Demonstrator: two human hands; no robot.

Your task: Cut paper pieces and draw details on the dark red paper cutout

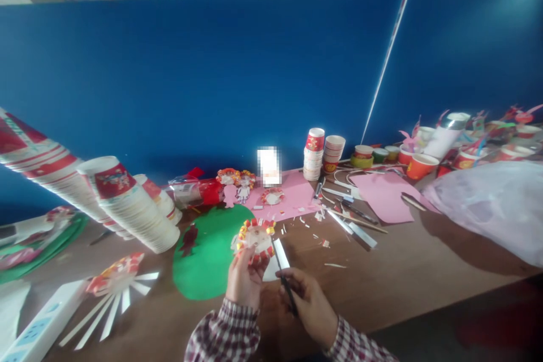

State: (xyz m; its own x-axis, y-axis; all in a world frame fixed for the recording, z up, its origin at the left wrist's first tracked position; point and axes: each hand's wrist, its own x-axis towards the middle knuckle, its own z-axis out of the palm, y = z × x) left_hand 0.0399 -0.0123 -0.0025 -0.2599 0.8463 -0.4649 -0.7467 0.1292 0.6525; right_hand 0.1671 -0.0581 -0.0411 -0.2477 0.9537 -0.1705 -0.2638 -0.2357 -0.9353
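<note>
My left hand (pixel 245 278) is closed around a small round paper craft (pixel 255 236), a white disc ringed with red and yellow curled strips, held up over the wooden table (pixel 407 271). My right hand (pixel 309 305) is closed on a thin dark tool (pixel 285 280), likely a pen or small scissors, whose tip points up toward the craft. A white paper strip (pixel 278 257) lies just behind both hands. Both wrists wear plaid sleeves.
A green paper oval (pixel 207 260) lies left of my hands. Tilted stacks of paper cups (pixel 127 203) lie at left, upright cup stacks (pixel 314 154) and pink sheets (pixel 384 195) behind, a cut cup with splayed strips (pixel 114 288) front left, a plastic bag (pixel 492 206) at right.
</note>
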